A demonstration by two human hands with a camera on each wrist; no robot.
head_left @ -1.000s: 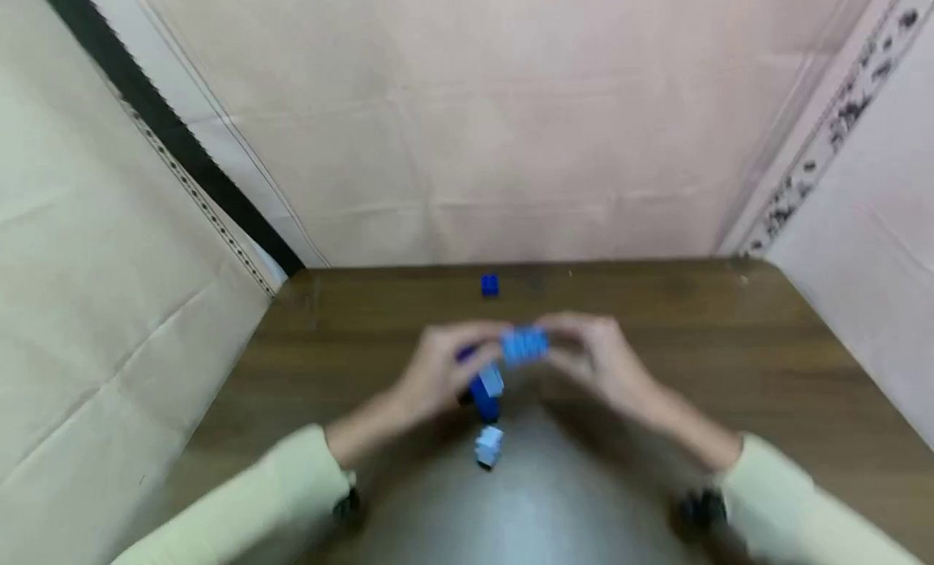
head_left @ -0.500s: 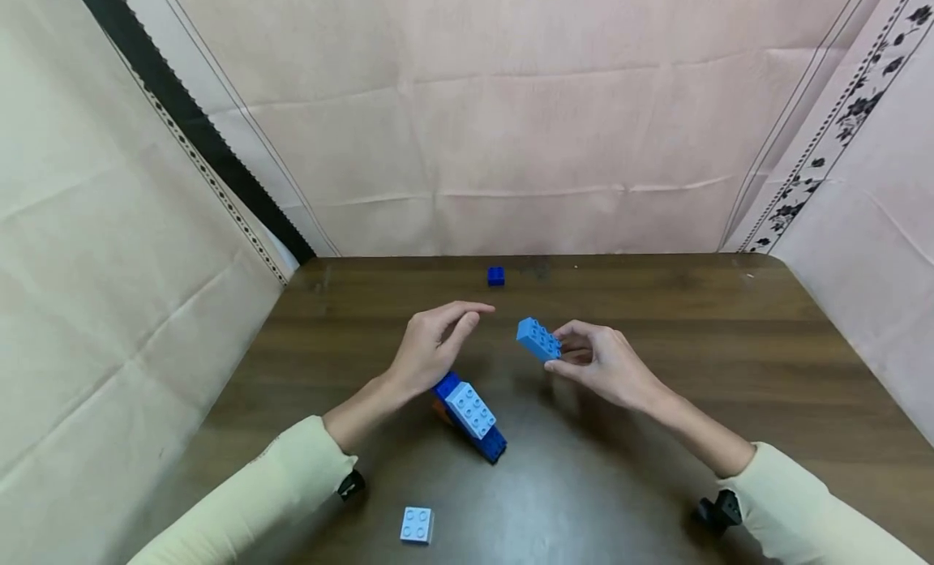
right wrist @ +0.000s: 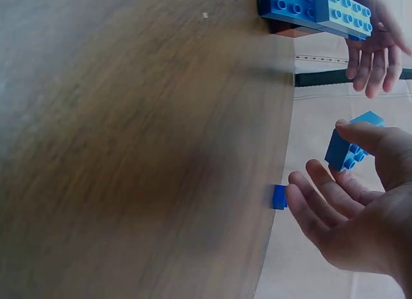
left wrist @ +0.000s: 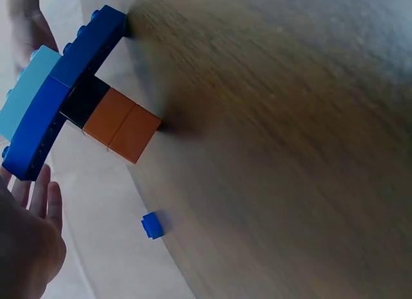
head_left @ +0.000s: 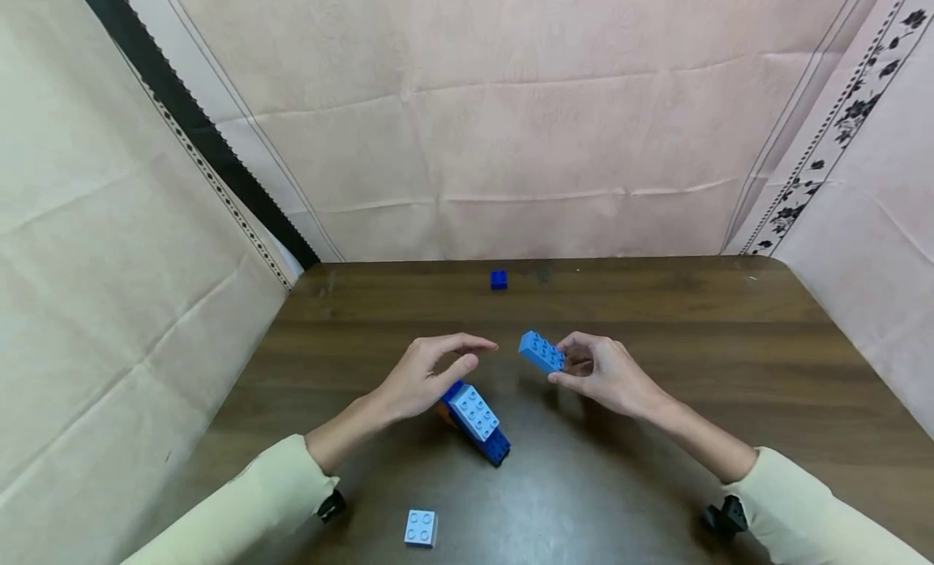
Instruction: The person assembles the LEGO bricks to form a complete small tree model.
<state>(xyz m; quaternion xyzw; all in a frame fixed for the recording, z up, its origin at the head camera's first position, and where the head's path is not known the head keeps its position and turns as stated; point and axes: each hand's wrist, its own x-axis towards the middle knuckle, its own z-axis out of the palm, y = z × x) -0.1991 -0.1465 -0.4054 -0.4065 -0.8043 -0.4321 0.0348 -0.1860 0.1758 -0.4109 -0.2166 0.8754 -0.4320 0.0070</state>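
Observation:
My right hand (head_left: 606,374) pinches a medium-blue eight-stud building brick (head_left: 541,352) between thumb and fingers, held above the table with its studs tilted to the right. My left hand (head_left: 426,374) has its fingers stretched toward that brick, a gap between them, and holds nothing. Beside the left thumb stands a built piece: a light-blue brick (head_left: 473,413) sits on dark-blue bricks (head_left: 497,447). Under these, the left wrist view shows a black brick (left wrist: 86,101) and two orange-brown bricks (left wrist: 122,125) as a stem.
A light-blue four-stud brick (head_left: 421,528) lies on the wooden table (head_left: 730,370) near the front. At the back edge is a small dark-blue brick (head_left: 499,280). Pale cloth hangs (head_left: 525,143) behind the table and along both sides.
My left hand has come away from the medium-blue brick, which my right hand has turned and moved slightly right. The light-blue four-stud brick now lies nearer and farther left.

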